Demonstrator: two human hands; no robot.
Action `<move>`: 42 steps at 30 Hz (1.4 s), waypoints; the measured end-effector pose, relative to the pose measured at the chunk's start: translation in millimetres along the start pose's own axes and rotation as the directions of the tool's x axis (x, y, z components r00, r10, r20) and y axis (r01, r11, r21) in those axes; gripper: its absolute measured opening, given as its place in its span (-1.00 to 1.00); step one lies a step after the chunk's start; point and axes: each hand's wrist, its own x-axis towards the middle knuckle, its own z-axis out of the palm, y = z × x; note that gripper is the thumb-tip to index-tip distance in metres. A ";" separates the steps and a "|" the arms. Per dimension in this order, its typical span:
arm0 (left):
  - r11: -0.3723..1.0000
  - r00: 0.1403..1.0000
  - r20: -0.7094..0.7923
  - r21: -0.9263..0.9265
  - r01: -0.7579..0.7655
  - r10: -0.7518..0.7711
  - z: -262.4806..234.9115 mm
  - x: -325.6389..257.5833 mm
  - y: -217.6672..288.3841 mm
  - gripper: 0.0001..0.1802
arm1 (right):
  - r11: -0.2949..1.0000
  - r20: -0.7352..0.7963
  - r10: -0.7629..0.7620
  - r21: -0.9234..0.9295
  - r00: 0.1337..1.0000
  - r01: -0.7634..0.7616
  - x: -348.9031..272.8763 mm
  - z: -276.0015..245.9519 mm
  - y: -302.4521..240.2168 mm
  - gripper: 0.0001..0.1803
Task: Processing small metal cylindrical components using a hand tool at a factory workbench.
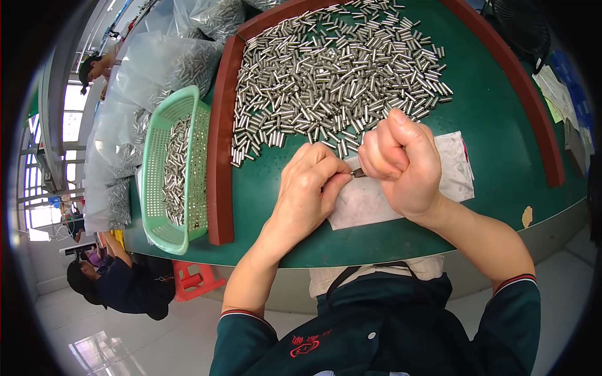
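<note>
Head view: a small, dark metal piece [357,172] is pinched at one end by the left hand [307,182], while its other end is gripped within the clenched right hand [404,163]; what else is enclosed there cannot be told. Both hands are held above a stained white cloth [364,210], laid on the green tabletop [492,128]. Beyond, short silver metal cylinders [338,78] are heaped beside a reddish-brown rail [222,156].

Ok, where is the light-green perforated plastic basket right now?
In the head view, the basket sits at the left, between the left dark-red rail and the clear plastic bags of metal pins.
</note>
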 end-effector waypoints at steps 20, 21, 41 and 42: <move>0.527 0.879 0.135 -0.755 0.390 -0.457 -16.2 0.9 -11.0 -0.93 | 0.999 -0.003 -0.011 -0.050 1.000 0.011 -0.1 -2.3 4.3 -0.52; 0.364 0.863 0.194 -0.847 0.387 -0.466 -19.2 -1.1 -15.1 -0.92 | 0.999 0.001 -0.005 -0.042 1.000 0.005 -0.3 -1.1 4.2 -0.52; -0.108 0.809 0.351 -0.933 0.342 -0.471 -24.0 -1.7 -34.2 -0.81 | 1.000 0.022 -0.020 -0.018 1.000 0.021 0.4 -1.2 3.2 -0.53; -0.083 0.813 0.344 -0.934 0.347 -0.469 -23.5 -1.5 -33.3 -0.80 | 1.000 0.023 -0.016 -0.021 1.000 0.017 0.2 -1.4 2.8 -0.53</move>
